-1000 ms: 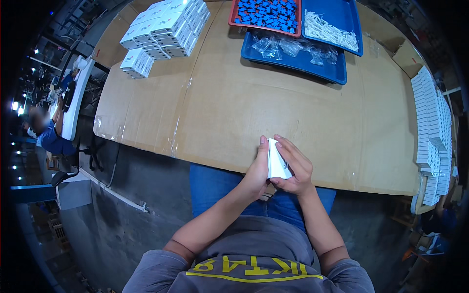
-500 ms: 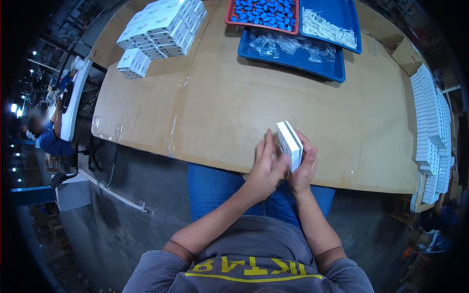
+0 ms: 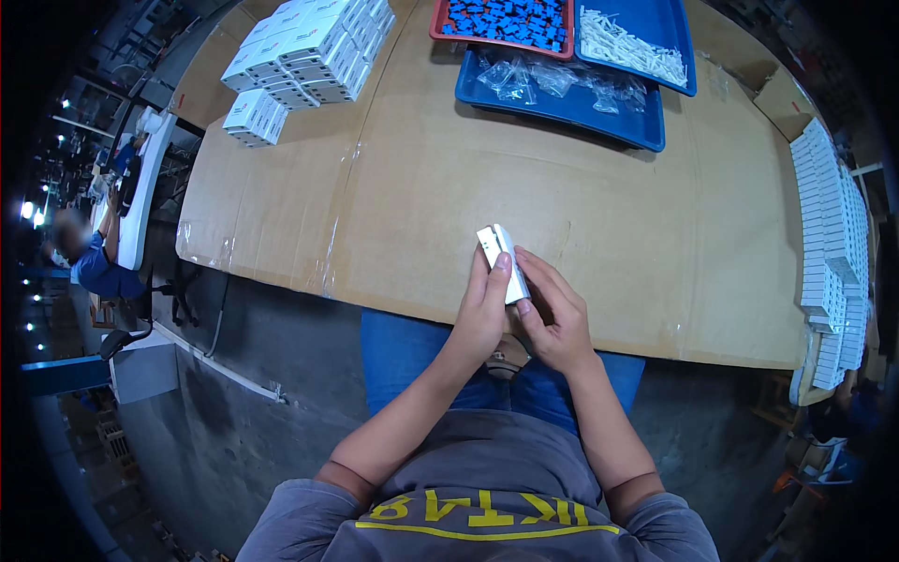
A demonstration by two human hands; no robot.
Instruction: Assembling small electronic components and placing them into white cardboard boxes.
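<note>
One white box [image 3: 514, 287] is held tilted over the near edge of the cardboard-covered table [image 3: 421, 206]. The left hand [image 3: 479, 323] grips it, thumb laid across it; the right hand [image 3: 560, 328] closes on its right side with thumb and fingers. Step in hand, as judged: two-handed handling of the box; a dark slit runs along its far end, cause unclear. The next move seems to call for a firm left hold while the right fingers work its side. Count: trays, three: one red tray [image 3: 501, 45], one upper blue tray [image 3: 689, 51], one lower blue tray [image 3: 562, 120]. Blue pieces [image 3: 510, 23], white pieces [image 3: 632, 47], clear bags [image 3: 552, 80]: many, overlapping, not countable. Stacked boxes [image 3: 314, 47], left: exact number hidden.
</note>
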